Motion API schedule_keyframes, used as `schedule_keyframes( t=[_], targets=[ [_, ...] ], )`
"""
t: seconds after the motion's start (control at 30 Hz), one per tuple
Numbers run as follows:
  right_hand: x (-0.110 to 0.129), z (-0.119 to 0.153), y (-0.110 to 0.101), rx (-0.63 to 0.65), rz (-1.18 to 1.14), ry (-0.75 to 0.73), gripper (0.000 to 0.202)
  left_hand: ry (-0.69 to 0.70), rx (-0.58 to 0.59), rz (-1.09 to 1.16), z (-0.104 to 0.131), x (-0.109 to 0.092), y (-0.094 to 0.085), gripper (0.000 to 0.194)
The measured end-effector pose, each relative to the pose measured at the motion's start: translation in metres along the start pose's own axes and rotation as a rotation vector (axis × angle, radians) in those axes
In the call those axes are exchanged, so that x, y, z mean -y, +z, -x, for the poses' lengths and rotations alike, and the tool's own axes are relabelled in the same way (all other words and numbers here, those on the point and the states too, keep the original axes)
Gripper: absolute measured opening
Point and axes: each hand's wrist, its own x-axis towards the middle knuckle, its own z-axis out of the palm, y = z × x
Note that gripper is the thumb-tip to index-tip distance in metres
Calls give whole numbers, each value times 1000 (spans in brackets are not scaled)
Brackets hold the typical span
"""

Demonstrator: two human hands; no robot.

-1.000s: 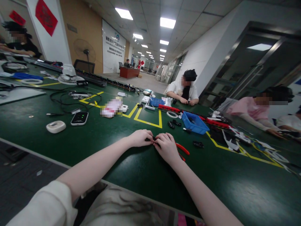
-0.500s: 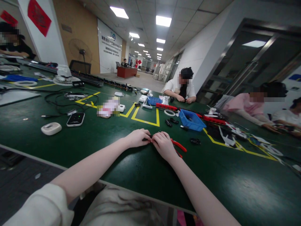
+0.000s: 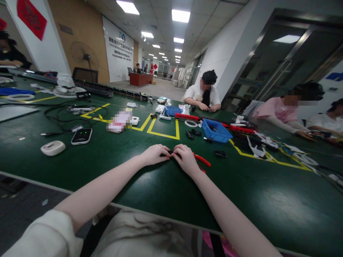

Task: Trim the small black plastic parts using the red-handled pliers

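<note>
My left hand point(image 3: 157, 155) and my right hand point(image 3: 184, 157) meet fingertip to fingertip above the green table point(image 3: 150, 189). Between them is a small dark piece point(image 3: 169, 152), mostly hidden by the fingers. The left fingers are closed on this piece. My right fingers are pinched at its other end, and what they grip is too small to make out. Red-handled pliers point(image 3: 202, 159) lie just right of my right hand, their head hidden behind it. Black coiled cables point(image 3: 220, 154) rest farther right.
Beyond my hands are a blue bin point(image 3: 216, 131), black connectors point(image 3: 190, 135) and a white ring point(image 3: 191, 123). To the left lie a phone point(image 3: 119, 120), a black-and-white device point(image 3: 81, 136) and a white round case point(image 3: 53, 148). Co-workers sit across and at right.
The view has shifted slightly, so the table items appear a little farther left. My right fingers have moved on the small piece, and more of the dark piece shows between my hands.
</note>
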Motion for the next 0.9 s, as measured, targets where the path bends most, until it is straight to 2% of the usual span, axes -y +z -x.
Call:
schedule_keyframes(
  t=[0.63,0.9],
  targets=[
    [1,9,-7,17,-155,59,17,24,26,-58,2,-15,-5,23],
    [0,9,-6,72,-185,53,16,-77,-61,-96,-1,-32,-1,17]
  ],
)
